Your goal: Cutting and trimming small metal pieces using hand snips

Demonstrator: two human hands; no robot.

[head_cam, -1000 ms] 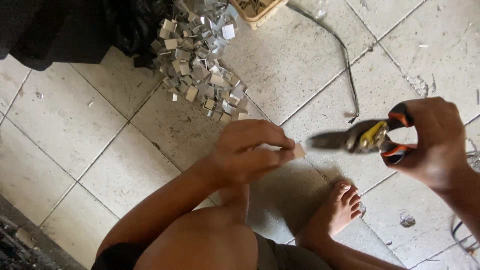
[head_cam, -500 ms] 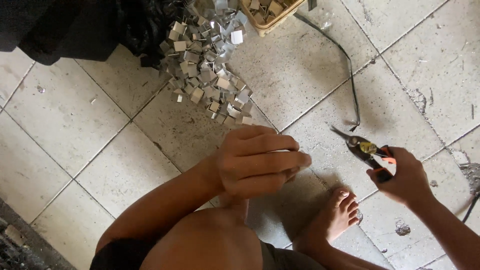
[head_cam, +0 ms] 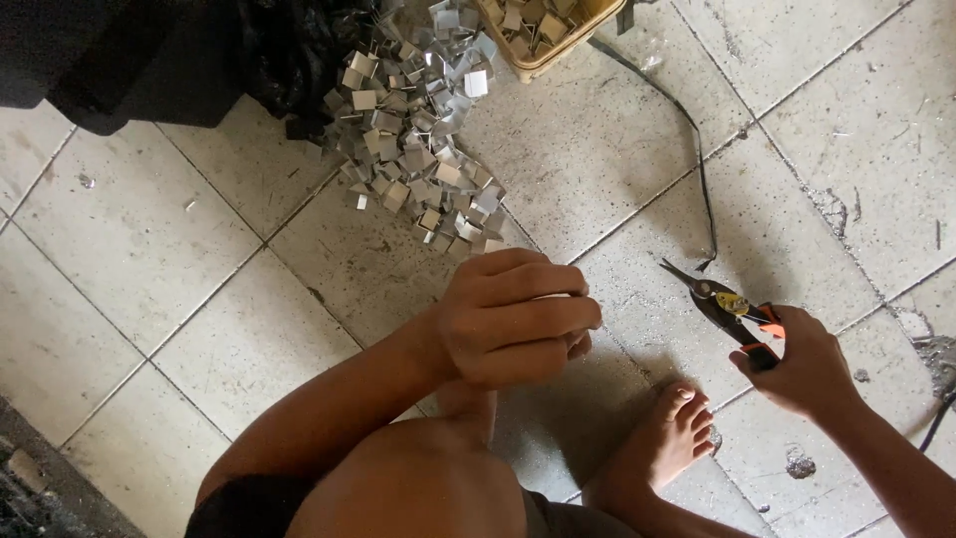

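**Snips lowered, left fist closed**

I see my right hand clamped round the orange-handled metal snips, blades barely parted, tip toward the floor's far edge. My left hand is curled tight; probably a cut piece inside, though I cannot tell. Cutting looks paused; next calls for feeding fresh strip. The heap of shiny square tin pieces lies beside the woven yellow basket and a thin dark strip on the gritty tiles.

Shiny metal squares lie heaped on the matt, scuffed tile floor; the snips have dull metal blades and glossy orange-red plastic grips.
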